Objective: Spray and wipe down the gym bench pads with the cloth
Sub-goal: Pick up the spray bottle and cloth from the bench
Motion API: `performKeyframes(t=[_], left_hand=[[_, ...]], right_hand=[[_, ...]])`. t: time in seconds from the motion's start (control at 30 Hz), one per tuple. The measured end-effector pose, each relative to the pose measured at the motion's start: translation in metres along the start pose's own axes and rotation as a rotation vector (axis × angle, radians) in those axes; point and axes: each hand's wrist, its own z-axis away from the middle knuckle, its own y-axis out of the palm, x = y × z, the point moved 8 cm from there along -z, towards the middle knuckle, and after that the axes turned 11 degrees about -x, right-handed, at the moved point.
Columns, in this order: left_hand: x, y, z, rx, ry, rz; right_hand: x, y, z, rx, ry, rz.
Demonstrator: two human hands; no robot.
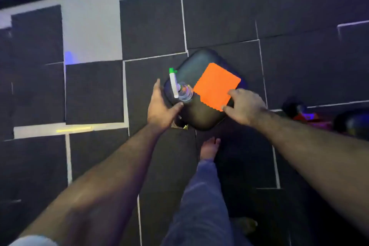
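Pad [201, 114] seen from above, dark and rounded, standing on a floor [93, 92] of dark mats with pale gaps. Two things are laid on it: a clear spray bottle [182, 91] with white trigger and green nozzle at the 9 o'clock edge, nozzle pointing to 12, and an orange cloth [216, 86] spread flat from the centre toward 2 o'clock. Both seem parked there to be within reach of either hand.

Left hand [162, 106] is held open at the pad's 9 o'clock edge, just beside the bottle, thumb near its base; nothing is grasped. Whether the thumb touches the bottle cannot be told. Right hand [244, 106] is laid at the cloth's 4 o'clock corner, fingertips on or at its edge, not yet closed on it.

Judged an opening step: bottle for the left, cloth for the right, spraying not begun. A bare foot [209, 148] is planted at 6 o'clock.
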Motion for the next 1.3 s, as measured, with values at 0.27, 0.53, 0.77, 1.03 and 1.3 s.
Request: performKeyframes(t=[0.27, 0.53, 0.77, 1.03, 1.3], left_hand=[[-0.013, 0.054, -0.056, -0.098, 0.233, 0.056], [-0.041, 0.073, -0.025, -0.094, 0.319, 0.003], [-0.121, 0.130, 0.052, 0.122, 0.506, -0.040], [-0.206, 0.276, 0.249, 0.593, 0.665, 0.018], [-0.255, 0.387, 0.506, 0.939, 0.758, 0.113]], right_hand=[[-0.044, 0.058, -0.117, 0.095, 0.302, -0.043], [-0.047, 0.056, -0.124, 0.023, 0.209, -0.246], [-0.105, 0.046, 0.032, -0.011, 0.594, -1.431], [-0.257, 0.069, 0.297, -0.257, 0.884, -1.536], [-0.393, 0.112, 0.561, -0.765, 1.194, -1.744]])
